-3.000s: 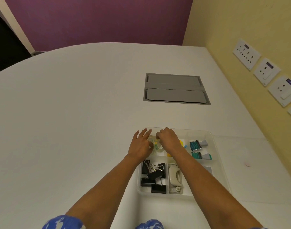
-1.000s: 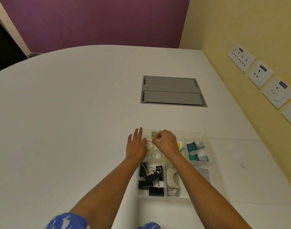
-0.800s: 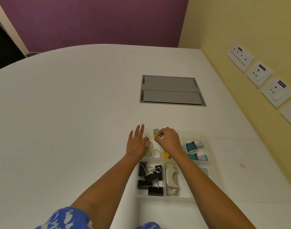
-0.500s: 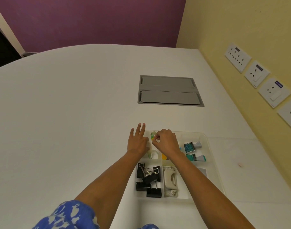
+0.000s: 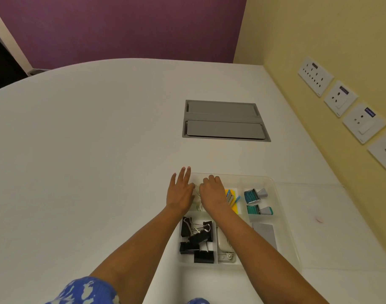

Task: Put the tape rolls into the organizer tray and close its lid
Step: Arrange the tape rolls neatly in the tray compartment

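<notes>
Tape rolls (image 5: 198,206), visible moments ago, are now being hidden by both hands in the organizer tray (image 5: 282,194); left hand (image 5: 180,190) fingers are being spread, right hand (image 5: 211,191) fingers being curled, grip unclear.

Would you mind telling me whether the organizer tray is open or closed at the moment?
Open. The organizer tray has no cover over it: both hands reach straight into its compartments, and the binder clips lie uncovered.

— Where's the left hand (image 5: 180,192)?
— Reaching forward on a bare forearm, palm down, its long fingers (image 5: 185,173) straight and a little spread.
— And the right hand (image 5: 211,190)?
— Just beside it, knuckles up, fingers curled under into a loose fist. What its grip encloses is hidden.
— Anything else?
— Blue patterned sleeves (image 5: 89,290) at the upper arms.
</notes>
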The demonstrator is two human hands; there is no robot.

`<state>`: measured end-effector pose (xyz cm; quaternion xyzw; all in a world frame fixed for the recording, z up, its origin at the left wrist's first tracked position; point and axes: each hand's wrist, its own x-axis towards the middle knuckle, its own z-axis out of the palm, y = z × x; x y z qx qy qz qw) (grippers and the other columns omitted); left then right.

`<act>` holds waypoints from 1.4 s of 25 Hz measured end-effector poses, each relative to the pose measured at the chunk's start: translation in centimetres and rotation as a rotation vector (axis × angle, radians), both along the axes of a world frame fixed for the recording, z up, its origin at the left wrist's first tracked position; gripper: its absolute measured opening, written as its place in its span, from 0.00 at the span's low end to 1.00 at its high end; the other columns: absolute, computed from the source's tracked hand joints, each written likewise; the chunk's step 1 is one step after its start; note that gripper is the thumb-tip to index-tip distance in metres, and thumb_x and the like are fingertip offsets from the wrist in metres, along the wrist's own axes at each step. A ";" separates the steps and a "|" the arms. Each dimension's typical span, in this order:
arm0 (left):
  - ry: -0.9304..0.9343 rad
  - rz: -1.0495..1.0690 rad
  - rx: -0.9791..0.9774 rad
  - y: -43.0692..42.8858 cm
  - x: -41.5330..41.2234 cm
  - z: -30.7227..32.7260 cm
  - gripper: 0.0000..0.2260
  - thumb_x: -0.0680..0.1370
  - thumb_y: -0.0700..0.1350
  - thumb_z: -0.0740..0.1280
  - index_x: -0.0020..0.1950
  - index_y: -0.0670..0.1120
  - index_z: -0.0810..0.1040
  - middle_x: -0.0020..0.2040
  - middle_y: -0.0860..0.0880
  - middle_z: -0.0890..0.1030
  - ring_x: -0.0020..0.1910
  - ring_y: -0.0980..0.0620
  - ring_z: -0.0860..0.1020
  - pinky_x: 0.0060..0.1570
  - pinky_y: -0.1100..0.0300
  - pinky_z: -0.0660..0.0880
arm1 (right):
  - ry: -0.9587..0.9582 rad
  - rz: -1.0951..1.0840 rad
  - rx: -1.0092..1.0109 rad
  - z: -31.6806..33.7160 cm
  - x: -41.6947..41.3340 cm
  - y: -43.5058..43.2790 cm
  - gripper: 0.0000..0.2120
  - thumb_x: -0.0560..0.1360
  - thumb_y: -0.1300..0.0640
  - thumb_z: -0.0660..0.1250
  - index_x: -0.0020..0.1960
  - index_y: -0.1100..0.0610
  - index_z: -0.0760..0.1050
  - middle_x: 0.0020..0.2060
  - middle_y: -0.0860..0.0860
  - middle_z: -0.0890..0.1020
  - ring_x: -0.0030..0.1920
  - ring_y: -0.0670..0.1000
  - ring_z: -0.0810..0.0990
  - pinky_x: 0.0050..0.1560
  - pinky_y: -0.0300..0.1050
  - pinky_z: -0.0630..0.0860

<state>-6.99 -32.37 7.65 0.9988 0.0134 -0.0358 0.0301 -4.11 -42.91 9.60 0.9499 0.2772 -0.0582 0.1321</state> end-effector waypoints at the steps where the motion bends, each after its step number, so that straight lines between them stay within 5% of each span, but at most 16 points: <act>1: -0.004 0.008 -0.016 0.0 -0.3 0.1 0.15 0.80 0.51 0.60 0.65 0.50 0.73 0.79 0.44 0.46 0.78 0.45 0.43 0.75 0.48 0.43 | 0.002 -0.008 -0.028 -0.2 0.0 0.1 0.15 0.77 0.59 0.61 0.62 0.62 0.72 0.61 0.58 0.75 0.65 0.57 0.69 0.68 0.49 0.63; 9: -0.022 0.025 -0.071 0.1 -1.6 1.1 0.12 0.78 0.49 0.64 0.61 0.52 0.76 0.79 0.45 0.48 0.78 0.46 0.44 0.75 0.49 0.44 | 0.077 -0.077 0.276 0.6 0.9 -2.2 0.12 0.75 0.65 0.62 0.56 0.55 0.77 0.56 0.54 0.79 0.59 0.56 0.73 0.60 0.46 0.67; 16: 0.034 0.001 -0.018 -0.6 -1.7 1.2 0.12 0.76 0.52 0.66 0.58 0.52 0.79 0.79 0.46 0.46 0.77 0.45 0.42 0.75 0.48 0.44 | 0.172 0.105 0.257 0.6 -0.1 -2.5 0.12 0.73 0.54 0.69 0.56 0.51 0.77 0.54 0.51 0.81 0.58 0.54 0.73 0.60 0.48 0.66; 22: 0.022 0.002 0.025 -0.5 -1.6 1.1 0.09 0.78 0.50 0.64 0.54 0.51 0.81 0.79 0.46 0.46 0.77 0.45 0.42 0.75 0.47 0.44 | 0.126 0.191 0.185 0.5 -0.5 -1.7 0.10 0.74 0.57 0.68 0.54 0.51 0.79 0.55 0.53 0.81 0.58 0.55 0.73 0.60 0.49 0.66; 29: -0.009 -0.002 0.037 -0.4 -1.3 0.9 0.11 0.79 0.47 0.64 0.60 0.49 0.78 0.79 0.46 0.49 0.78 0.45 0.45 0.75 0.47 0.46 | 0.135 0.114 0.212 0.2 -0.3 -1.8 0.11 0.75 0.57 0.67 0.56 0.51 0.79 0.55 0.53 0.81 0.59 0.56 0.73 0.61 0.49 0.67; 35: -0.046 0.011 -0.046 -0.1 -1.2 0.2 0.11 0.80 0.47 0.61 0.61 0.49 0.75 0.79 0.46 0.51 0.78 0.46 0.47 0.75 0.49 0.48 | 0.092 -0.171 0.524 0.1 1.4 -2.9 0.16 0.75 0.66 0.63 0.58 0.53 0.78 0.56 0.53 0.82 0.58 0.56 0.74 0.56 0.48 0.70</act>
